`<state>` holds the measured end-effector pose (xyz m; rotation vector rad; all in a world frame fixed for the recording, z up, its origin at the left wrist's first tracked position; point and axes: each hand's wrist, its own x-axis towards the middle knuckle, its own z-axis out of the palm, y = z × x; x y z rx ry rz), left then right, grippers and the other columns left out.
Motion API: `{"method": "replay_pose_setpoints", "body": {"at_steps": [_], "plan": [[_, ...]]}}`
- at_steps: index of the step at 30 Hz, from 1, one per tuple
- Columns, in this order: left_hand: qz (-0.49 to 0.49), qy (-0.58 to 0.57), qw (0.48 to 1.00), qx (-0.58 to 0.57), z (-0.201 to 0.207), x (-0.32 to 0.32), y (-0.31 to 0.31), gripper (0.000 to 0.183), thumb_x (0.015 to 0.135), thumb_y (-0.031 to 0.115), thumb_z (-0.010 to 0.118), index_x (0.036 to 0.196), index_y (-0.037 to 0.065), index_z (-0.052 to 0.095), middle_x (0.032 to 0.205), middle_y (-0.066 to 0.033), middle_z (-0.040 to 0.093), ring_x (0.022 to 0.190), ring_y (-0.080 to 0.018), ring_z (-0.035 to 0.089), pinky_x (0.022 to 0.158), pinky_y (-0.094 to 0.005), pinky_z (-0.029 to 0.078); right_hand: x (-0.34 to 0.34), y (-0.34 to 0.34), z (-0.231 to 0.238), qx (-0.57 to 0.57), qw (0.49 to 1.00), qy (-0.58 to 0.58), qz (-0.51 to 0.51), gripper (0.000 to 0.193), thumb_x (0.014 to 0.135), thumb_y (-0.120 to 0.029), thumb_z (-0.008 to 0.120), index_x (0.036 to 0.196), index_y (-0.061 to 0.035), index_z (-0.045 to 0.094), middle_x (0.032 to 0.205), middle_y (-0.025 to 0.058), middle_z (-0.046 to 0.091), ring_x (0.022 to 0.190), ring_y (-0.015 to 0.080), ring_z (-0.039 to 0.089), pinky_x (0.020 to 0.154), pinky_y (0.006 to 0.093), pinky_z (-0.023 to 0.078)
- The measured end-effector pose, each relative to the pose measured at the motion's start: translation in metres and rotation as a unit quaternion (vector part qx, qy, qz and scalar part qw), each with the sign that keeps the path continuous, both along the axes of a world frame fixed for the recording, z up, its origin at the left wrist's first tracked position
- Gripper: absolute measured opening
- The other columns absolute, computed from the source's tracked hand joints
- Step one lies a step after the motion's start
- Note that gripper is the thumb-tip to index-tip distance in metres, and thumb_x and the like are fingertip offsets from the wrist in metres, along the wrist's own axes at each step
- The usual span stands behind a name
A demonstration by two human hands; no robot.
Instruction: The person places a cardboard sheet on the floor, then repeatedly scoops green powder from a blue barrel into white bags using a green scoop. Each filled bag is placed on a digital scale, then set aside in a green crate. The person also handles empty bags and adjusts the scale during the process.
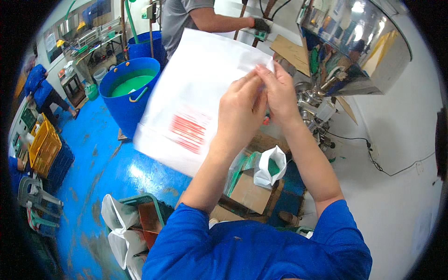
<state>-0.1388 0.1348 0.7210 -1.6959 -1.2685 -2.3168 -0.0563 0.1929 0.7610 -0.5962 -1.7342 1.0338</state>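
Observation:
A flat white bag (186,88) with a block of red print hangs in front of me, slightly blurred by motion. My right hand (282,95) is closed on its upper right corner, thumb and fingers pinched together. Close against it, my left hand (240,107) is closed at the same edge, its fingertips partly hidden behind the right hand. Below the hands, an open white pouch (261,173) with green contents stands by a cardboard box (251,191).
A steel hopper (345,42) with valves rises at the right. Blue tubs stand at the upper left, one (112,105) holding green liquid. A green crate (163,210) with white pouches (116,214) sits lower left. Beyond the bag stands a co-worker (179,18); another person (39,86) bends far left.

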Motion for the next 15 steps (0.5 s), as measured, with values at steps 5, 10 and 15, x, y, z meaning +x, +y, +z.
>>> {"method": "replay_pose_setpoints", "body": {"at_steps": [5,10,15], "plan": [[0.336,0.040,0.941,0.001,-0.012,-0.056,-0.014,0.046,0.062,0.012,0.075,0.104,0.008,0.059,0.115,-0.0128,0.052,0.108,-0.0335,0.047,0.089,-0.0420,0.038,0.027,0.018,0.009,-0.024,0.997,-0.057,0.038,0.020,0.088,-0.013,0.052,0.100,0.0011,0.059,0.088,0.0037,0.063,0.075,0.0064,0.056,0.067,0.0221,0.045],[-0.055,-0.355,0.928,-0.095,-0.039,-0.094,0.012,0.075,0.069,0.018,0.077,0.126,-0.008,0.037,0.111,-0.0255,0.054,0.103,-0.0263,0.054,0.084,-0.0344,0.044,0.041,0.025,0.036,-0.079,0.990,-0.117,0.015,0.021,0.086,-0.013,0.053,0.101,0.0010,0.059,0.087,0.0045,0.063,0.073,0.0084,0.058,0.068,0.0225,0.045],[-0.190,-0.394,0.899,-0.007,-0.047,-0.094,0.028,0.037,0.074,0.003,0.069,0.108,-0.004,0.054,0.089,-0.0136,0.063,0.078,-0.0155,0.061,0.071,-0.0258,0.049,0.051,0.025,0.048,-0.085,0.991,-0.100,-0.006,0.020,0.085,-0.016,0.055,0.098,-0.0012,0.058,0.088,0.0052,0.062,0.078,0.0096,0.057,0.072,0.0234,0.044]]}}
